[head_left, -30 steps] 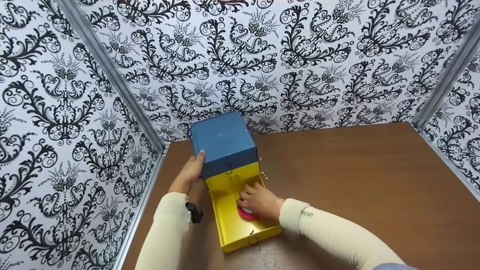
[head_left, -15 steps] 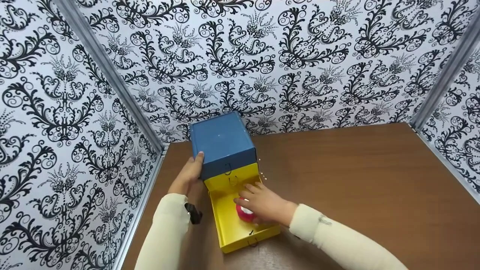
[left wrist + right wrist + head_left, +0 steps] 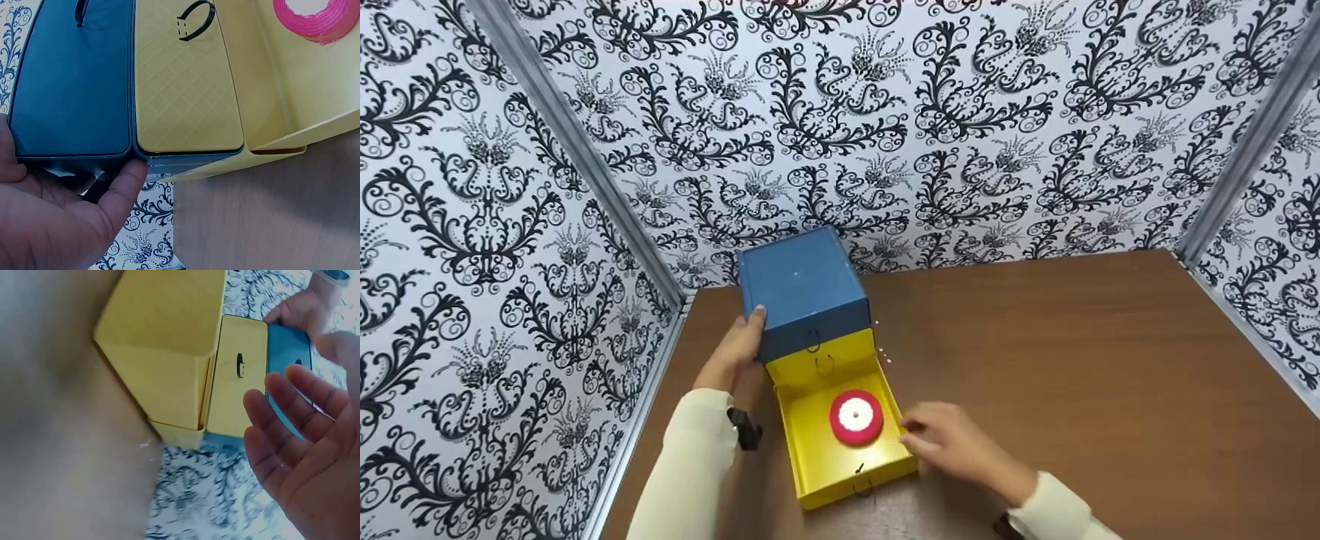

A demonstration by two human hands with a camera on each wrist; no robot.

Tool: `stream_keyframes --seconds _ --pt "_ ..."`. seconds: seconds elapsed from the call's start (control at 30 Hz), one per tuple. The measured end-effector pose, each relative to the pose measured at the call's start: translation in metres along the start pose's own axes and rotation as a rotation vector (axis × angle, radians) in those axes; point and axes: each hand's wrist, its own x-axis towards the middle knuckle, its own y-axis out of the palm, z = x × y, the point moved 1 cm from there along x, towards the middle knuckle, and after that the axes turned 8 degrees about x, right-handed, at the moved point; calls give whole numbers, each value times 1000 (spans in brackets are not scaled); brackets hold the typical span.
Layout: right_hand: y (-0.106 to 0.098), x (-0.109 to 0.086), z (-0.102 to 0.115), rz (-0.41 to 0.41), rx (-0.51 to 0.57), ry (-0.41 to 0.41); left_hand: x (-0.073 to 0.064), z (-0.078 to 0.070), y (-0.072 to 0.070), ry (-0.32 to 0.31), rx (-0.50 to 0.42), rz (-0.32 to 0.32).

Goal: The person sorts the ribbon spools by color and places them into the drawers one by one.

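A small drawer unit [image 3: 802,281] has a blue top section and yellow drawers below it. Its lowest drawer [image 3: 802,465] is pulled out toward me, and a pink ribbon roll [image 3: 856,436] with a white core lies flat inside. My left hand [image 3: 737,346] grips the unit's left side near the front, thumb over the top edge. The left wrist view shows fingers [image 3: 125,185] against the side of the blue section. Beside the pulled-out drawer's right wall is my right hand [image 3: 956,442], holding nothing, with fingers [image 3: 281,430] loosely bent.
The unit stands on a brown wooden table [image 3: 1072,360], near the patterned back wall [image 3: 960,150]. Small white specks lie beside the unit's right side. Thin black loop handles [image 3: 862,487] hang on the drawer fronts.
My right hand has let go of the ribbon roll and drawn back to the right, out of the drawer. The roll stays in the drawer. My left hand keeps its place on the unit.
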Motion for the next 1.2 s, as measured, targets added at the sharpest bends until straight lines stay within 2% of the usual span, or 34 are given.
stream_keyframes --seconds 0.07,0.13,0.2,0.4,0.47,0.57,0.67,0.93,1.1,1.2 --pt "-2 -10 -3 -38 120 64 1 1 0 -1 -2 2" --pt "-3 -19 -5 -32 218 157 1 1 0 -8 -12 6" --pt "-3 -28 -8 9 300 242 1 2 0 -8 -12 7" --pt "10 -46 -13 215 624 525 3 4 0 -5 9 7" --pt "18 -49 -14 244 722 618 4 5 0 -3 27 9" --pt "33 -51 -15 253 813 718 4 5 0 12 56 9" --pt "51 -52 -15 274 865 776 4 4 0 19 65 3" --pt "91 -44 -8 320 1039 845 2 2 -1 29 67 3" --pt "104 -39 -2 287 1147 936 2 1 0 25 74 8" --pt "111 -36 -1 242 1199 961 1 1 0 25 67 5"
